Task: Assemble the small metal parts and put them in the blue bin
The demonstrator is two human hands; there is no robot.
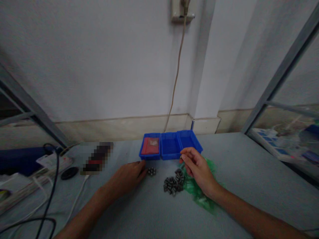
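Metal parts [170, 185] piled; right grip [198, 167] pinched on small piece [181, 157]; left grip [131, 172] parted, empty, beside cluster [152, 171].

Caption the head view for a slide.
Left hand beside a small cluster of grey metallic pieces, right hand over crumpled green plastic bag, three rectangular blue plastic trays beyond.

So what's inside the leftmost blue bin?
The leftmost blue bin holds a red packet with something pale showing on it. The packet covers most of the floor; anything underneath is hidden.
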